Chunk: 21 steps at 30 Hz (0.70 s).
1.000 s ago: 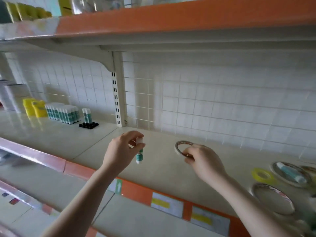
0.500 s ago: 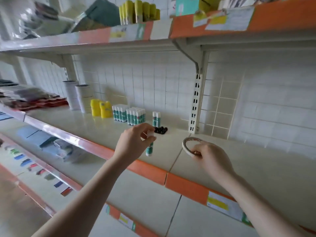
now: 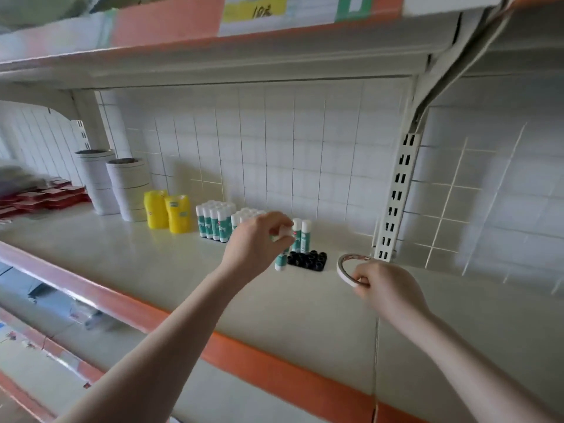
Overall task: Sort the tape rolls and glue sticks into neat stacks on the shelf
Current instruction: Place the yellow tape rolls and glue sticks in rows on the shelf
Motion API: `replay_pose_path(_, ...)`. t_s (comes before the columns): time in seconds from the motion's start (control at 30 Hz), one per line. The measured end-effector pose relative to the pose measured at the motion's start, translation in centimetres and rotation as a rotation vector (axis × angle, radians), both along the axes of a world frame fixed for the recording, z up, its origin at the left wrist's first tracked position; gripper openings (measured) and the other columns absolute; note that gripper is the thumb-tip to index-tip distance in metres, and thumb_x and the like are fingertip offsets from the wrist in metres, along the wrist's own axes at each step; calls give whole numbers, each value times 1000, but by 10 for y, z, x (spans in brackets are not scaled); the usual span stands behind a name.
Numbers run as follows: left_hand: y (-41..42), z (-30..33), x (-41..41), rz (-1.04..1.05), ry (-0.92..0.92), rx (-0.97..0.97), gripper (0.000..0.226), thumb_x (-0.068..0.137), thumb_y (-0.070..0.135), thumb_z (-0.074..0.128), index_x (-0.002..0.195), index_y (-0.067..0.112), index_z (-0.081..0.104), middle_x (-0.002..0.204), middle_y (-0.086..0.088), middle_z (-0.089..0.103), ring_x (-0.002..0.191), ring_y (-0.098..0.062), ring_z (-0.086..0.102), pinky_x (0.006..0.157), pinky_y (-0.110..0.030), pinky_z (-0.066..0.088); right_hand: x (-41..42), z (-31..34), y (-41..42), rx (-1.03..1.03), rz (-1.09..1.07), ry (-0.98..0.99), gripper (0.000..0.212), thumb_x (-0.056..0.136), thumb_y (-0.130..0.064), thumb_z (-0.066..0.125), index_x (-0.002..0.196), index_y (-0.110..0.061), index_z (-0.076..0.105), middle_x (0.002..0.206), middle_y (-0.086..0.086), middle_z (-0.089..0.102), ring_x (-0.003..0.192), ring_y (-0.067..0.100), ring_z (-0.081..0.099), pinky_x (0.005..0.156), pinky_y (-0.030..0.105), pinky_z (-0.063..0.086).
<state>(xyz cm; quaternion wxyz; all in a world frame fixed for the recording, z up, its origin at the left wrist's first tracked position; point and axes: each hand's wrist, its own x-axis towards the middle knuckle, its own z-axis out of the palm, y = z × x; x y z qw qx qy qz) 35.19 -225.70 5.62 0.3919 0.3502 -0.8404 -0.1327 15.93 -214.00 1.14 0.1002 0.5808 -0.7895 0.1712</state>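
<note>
Now | left hand [image 3: 254,242] grips glue stick [image 3: 280,261] beside black tray [image 3: 307,261] | right hand [image 3: 387,290] pinches tape roll [image 3: 343,268]

You have only one view, the wide-angle camera on your head. It looks forward and a little down at the cream shelf [image 3: 128,264] from in front of its orange front edge, near enough that both forearms reach in from the bottom of the frame. The upper shelf [image 3: 213,65] crosses the top from below, the tiled back wall [image 3: 305,154] faces you, and straight lines bow toward the borders.
</note>
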Motion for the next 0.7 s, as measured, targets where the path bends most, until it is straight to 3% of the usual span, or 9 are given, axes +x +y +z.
replay_pose_path(0.2,-38,13,-36,-89,-70,-69,18,81,24,68,99,22,68,94,11,68,88,-11,55,72,-24,35,6,-11,-24,85,-103,-30,24,83,-17,56,63,-14,43,59,-1,41,67,26,46,48,26,27)
replay_pose_path(0.3,-55,18,-52,-170,-97,-84,20,80,24,69,100,21,67,96,10,68,91,-14,57,81,-25,38,11,-20,-31,54,-145,-48,14,80,-16,55,70,-8,51,64,2,48,70,26,51,52,31,31)
replay_pose_path(0.5,-84,15,-79,-249,-173,-90,22,83,28,67,103,21,64,97,9,68,92,-13,55,82,-25,35,11,-33,-39,23,-249,-118,8,77,-14,56,82,-12,62,82,5,63,80,25,57,64,32,41)
replay_pose_path(0.6,-93,9,-88,-266,-226,-81,22,83,29,66,104,22,63,96,7,68,92,-15,58,84,-24,32,8,-37,-36,-33,-258,-132,2,73,-12,57,75,-11,57,77,2,59,75,25,54,61,32,40)
replay_pose_path(0.7,-102,0,-97,-266,-255,-74,23,82,30,67,103,21,63,96,5,68,93,-18,58,89,-27,34,7,-41,-35,-60,-234,-104,10,69,-8,53,67,-10,44,67,4,48,64,25,43,51,32,29)
